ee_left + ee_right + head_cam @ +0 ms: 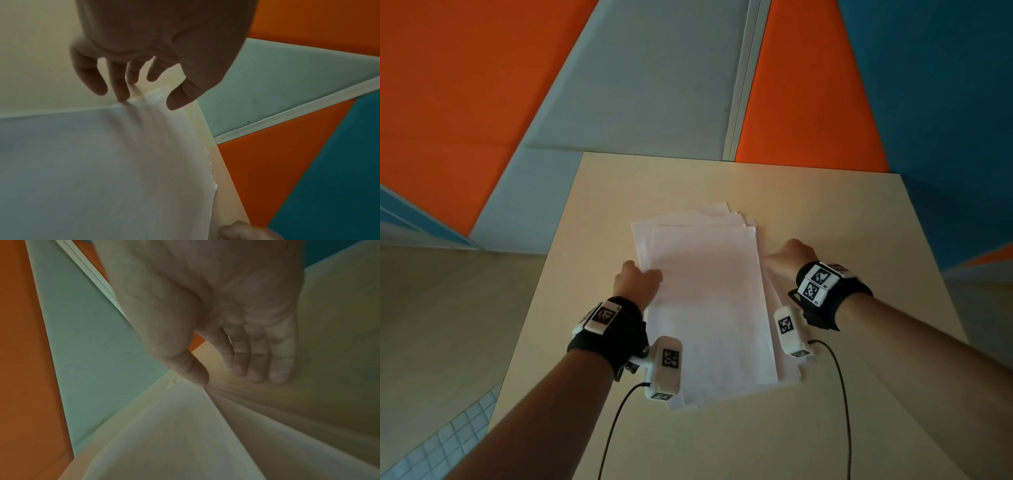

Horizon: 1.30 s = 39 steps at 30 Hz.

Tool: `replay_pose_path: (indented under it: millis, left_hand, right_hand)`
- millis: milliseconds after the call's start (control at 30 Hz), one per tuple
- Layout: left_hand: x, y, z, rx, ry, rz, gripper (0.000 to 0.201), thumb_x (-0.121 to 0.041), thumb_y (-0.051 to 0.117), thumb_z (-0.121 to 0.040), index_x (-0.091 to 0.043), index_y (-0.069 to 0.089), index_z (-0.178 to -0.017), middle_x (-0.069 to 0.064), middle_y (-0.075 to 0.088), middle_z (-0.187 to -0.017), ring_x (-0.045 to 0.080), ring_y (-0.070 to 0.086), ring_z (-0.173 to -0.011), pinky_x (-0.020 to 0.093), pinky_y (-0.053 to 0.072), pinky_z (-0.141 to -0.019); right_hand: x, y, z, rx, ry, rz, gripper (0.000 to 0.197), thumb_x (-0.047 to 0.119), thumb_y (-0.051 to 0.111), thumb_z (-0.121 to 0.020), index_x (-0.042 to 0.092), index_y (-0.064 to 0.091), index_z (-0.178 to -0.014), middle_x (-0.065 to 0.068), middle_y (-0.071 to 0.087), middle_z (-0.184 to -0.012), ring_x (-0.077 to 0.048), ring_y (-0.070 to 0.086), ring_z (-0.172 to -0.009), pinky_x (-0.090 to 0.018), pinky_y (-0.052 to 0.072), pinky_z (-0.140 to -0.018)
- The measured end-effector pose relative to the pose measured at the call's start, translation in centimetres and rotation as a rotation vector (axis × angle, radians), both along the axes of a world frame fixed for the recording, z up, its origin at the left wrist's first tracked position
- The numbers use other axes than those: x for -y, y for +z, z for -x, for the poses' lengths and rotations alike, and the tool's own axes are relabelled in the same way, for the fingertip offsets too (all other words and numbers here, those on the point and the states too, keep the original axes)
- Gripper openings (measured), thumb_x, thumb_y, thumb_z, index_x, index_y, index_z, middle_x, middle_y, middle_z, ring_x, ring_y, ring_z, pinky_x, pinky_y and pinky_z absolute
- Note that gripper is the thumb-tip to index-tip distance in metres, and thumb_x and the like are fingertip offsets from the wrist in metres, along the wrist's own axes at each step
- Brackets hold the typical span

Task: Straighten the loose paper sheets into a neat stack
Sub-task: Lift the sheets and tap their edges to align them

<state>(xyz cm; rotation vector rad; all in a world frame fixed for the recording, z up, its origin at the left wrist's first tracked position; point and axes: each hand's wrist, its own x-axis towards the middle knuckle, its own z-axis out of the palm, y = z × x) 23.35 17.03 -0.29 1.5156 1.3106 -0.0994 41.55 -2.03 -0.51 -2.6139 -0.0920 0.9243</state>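
Note:
A pile of white paper sheets [709, 301] lies in the middle of the beige table [859, 240], its far ends fanned out unevenly. My left hand [638, 277] holds the pile's left edge, thumb on the top sheet. In the left wrist view the fingertips [123, 97] meet the sheets' edge [102, 162] and the thumb sits over them. My right hand [789, 257] holds the right edge. In the right wrist view its thumb [199, 378] rests on the top sheet [174, 434], and the fingers [257, 369] lie below the fanned edges.
The table's far edge [722, 159] stands against a wall of orange [808, 102], grey [654, 85] and blue [945, 102] panels. Floor drops away on the left [448, 308]. Black cables [616, 428] trail from both wrist cameras over the near table.

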Motion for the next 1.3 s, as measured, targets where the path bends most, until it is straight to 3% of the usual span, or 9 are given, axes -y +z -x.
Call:
replay_pose_path:
  millis: [233, 633, 800, 967, 1067, 1133, 1233, 1267, 1300]
  left_hand:
    - [-0.4, 0.0, -0.1, -0.022, 0.090, 0.146, 0.060, -0.020, 0.061, -0.074, 0.008, 0.050, -0.126, 0.028, 0.056, -0.130, 0.042, 0.055, -0.119, 0.046, 0.047, -0.089]
    - [0.8, 0.7, -0.4, 0.007, 0.130, 0.199, 0.054, -0.015, 0.058, -0.083, 0.000, 0.042, -0.133, 0.016, 0.050, -0.124, 0.035, 0.049, -0.119, 0.045, 0.042, -0.103]
    - [1.1, 1.6, -0.4, 0.032, 0.140, 0.213, 0.050, -0.016, 0.058, -0.083, 0.003, 0.042, -0.127, 0.012, 0.051, -0.087, 0.030, 0.053, -0.082, 0.038, 0.041, -0.078]
    - [0.1, -0.3, -0.1, 0.097, 0.244, 0.233, 0.083, -0.024, 0.076, -0.050, -0.001, 0.043, -0.123, 0.016, 0.063, -0.111, 0.035, 0.066, -0.097, 0.038, 0.054, -0.076]
    - [0.3, 0.0, 0.6, 0.183, 0.172, 0.338, 0.028, -0.010, 0.076, -0.069, -0.007, 0.066, -0.096, 0.014, 0.068, -0.099, 0.029, 0.063, -0.083, 0.035, 0.052, -0.074]
    - [0.9, 0.2, 1.1, 0.224, 0.087, 0.361, 0.034, 0.001, 0.070, -0.075, -0.014, 0.065, -0.106, 0.014, 0.068, -0.106, 0.032, 0.064, -0.095, 0.043, 0.052, -0.087]
    - [2.1, -0.2, 1.4, 0.280, -0.021, 0.373, 0.052, 0.010, 0.061, -0.078, -0.020, 0.055, -0.119, 0.011, 0.067, -0.108, 0.034, 0.064, -0.096, 0.052, 0.054, -0.086]
    - [2.6, -0.2, 1.4, 0.294, -0.048, 0.387, 0.052, 0.012, 0.058, -0.080, -0.018, 0.054, -0.121, 0.013, 0.067, -0.110, 0.036, 0.064, -0.097, 0.055, 0.053, -0.087]
    - [2.9, -0.4, 1.5, 0.305, -0.061, 0.398, 0.051, 0.014, 0.055, -0.081, -0.015, 0.054, -0.124, 0.016, 0.067, -0.113, 0.037, 0.064, -0.099, 0.057, 0.052, -0.089]
  right_hand:
    - [0.1, 0.0, 1.6, -0.025, 0.012, -0.046, 0.018, 0.026, 0.057, -0.069, 0.008, 0.052, -0.069, -0.010, 0.059, -0.076, -0.029, 0.061, -0.071, -0.027, 0.048, -0.058]
    - [1.2, 0.4, 3.0, -0.050, 0.002, -0.090, 0.014, 0.021, 0.058, -0.066, 0.008, 0.051, -0.066, -0.009, 0.054, -0.066, -0.025, 0.055, -0.063, -0.028, 0.042, -0.059]
    - [1.7, 0.4, 3.7, -0.013, 0.005, -0.058, 0.042, 0.016, 0.060, -0.083, -0.003, 0.060, -0.121, -0.018, 0.064, -0.124, -0.034, 0.060, -0.115, -0.040, 0.048, -0.098]
    - [1.8, 0.2, 4.0, 0.002, 0.002, -0.086, 0.051, 0.015, 0.059, -0.083, -0.007, 0.053, -0.128, -0.022, 0.057, -0.133, -0.037, 0.054, -0.123, -0.046, 0.044, -0.104]
    - [1.9, 0.1, 4.2, 0.022, -0.009, -0.086, 0.054, 0.014, 0.061, -0.080, -0.008, 0.052, -0.128, -0.022, 0.057, -0.131, -0.038, 0.054, -0.122, -0.047, 0.046, -0.102]
    - [1.9, 0.0, 4.3, 0.037, -0.010, -0.094, 0.035, 0.014, 0.061, -0.076, -0.005, 0.063, -0.105, -0.020, 0.067, -0.111, -0.039, 0.063, -0.099, -0.039, 0.052, -0.083]
    - [1.8, -0.1, 4.4, 0.046, -0.012, -0.093, 0.015, 0.012, 0.060, -0.073, 0.001, 0.057, -0.082, 0.002, 0.032, -0.087, -0.034, 0.057, -0.079, -0.032, 0.045, -0.069]
    - [1.8, -0.1, 4.4, 0.037, -0.012, -0.100, 0.027, 0.011, 0.061, -0.074, -0.005, 0.064, -0.095, -0.019, 0.057, -0.124, -0.039, 0.063, -0.091, -0.037, 0.052, -0.078]
    - [1.9, -0.3, 4.3, 0.038, -0.012, -0.111, 0.038, 0.012, 0.062, -0.075, -0.007, 0.064, -0.108, -0.023, 0.068, -0.109, -0.040, 0.064, -0.103, -0.042, 0.054, -0.087]
